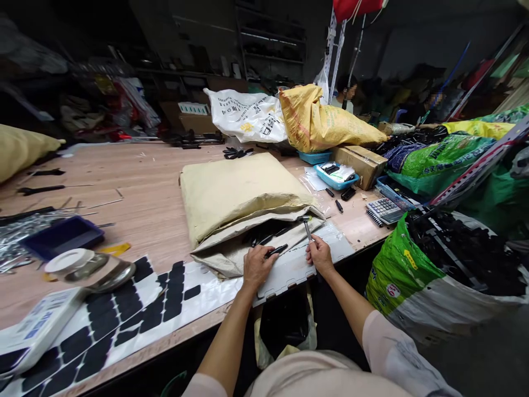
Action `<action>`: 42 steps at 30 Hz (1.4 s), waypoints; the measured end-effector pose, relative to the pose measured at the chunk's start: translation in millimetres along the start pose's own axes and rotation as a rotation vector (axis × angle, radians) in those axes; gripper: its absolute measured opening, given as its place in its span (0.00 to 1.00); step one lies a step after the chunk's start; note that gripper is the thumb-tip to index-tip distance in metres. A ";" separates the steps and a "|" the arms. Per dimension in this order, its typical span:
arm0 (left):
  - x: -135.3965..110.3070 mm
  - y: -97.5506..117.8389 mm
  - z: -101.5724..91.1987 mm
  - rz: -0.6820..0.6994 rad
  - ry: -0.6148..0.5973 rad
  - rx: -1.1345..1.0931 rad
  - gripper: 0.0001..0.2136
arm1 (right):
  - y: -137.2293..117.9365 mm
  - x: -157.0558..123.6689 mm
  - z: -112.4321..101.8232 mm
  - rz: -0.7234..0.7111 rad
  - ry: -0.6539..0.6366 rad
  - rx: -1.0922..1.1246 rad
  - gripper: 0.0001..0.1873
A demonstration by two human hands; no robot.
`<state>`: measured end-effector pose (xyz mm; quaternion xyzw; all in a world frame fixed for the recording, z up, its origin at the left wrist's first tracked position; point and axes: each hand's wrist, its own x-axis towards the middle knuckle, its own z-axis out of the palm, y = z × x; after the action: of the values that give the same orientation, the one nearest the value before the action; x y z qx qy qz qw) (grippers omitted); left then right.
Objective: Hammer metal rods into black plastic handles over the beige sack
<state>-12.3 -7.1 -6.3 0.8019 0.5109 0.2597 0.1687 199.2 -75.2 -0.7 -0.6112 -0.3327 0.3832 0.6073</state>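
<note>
Nearest: an open bag [260, 344] below the bench edge, dark inside. Above it, a pale board [285, 275] under my hands.

My left hand [258, 269] pinches a slim black piece [278, 251] between thumb and fingers, low over the board. Its long axis slants away and to the right, the free end toward my right hand [321, 255]. That fist wraps the handle of a small hammer-like tool [308, 231], which points away from me, tilted a little left.

Key relation, as I judge it: the tool's head sits beyond and to the right of the piece's free end, apart from it. The left hand has the piece; the right is just beside, not touching it.

Just past both hands, the beige sack [243, 179] lies on its side, mouth toward me, black parts [264, 232] in its shadow. Farther right: a calculator [383, 208], then a blue basket [346, 183]; behind, a yellow sack [330, 124].

Hard to make out: the piece's near end, covered by my fingers; the handle's butt, lost in my grip; how many parts the sack holds. The far shelves [273, 41] fade into the dark.
</note>
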 end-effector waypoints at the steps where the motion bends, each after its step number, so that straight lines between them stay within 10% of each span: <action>1: 0.4 -0.3 0.3 -0.003 0.004 -0.006 0.10 | 0.2 0.3 0.1 0.002 0.002 0.000 0.28; 11: 0.7 4.0 2.0 -0.048 -0.014 -0.076 0.08 | -11.0 -16.9 -10.1 -0.002 -0.020 -0.123 0.30; 25: 0.7 5.2 4.7 -0.081 -0.008 -0.136 0.07 | -18.9 -49.4 -12.2 -0.529 -0.175 -0.706 0.21; 42: 1.2 8.7 1.4 -0.094 -0.023 -0.125 0.07 | -14.3 -57.0 -4.3 -0.568 -0.248 -0.810 0.21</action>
<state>-4.7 -9.7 -2.5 0.7680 0.5287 0.2736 0.2361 176.1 -126.4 17.1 -0.6331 -0.6772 0.1128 0.3576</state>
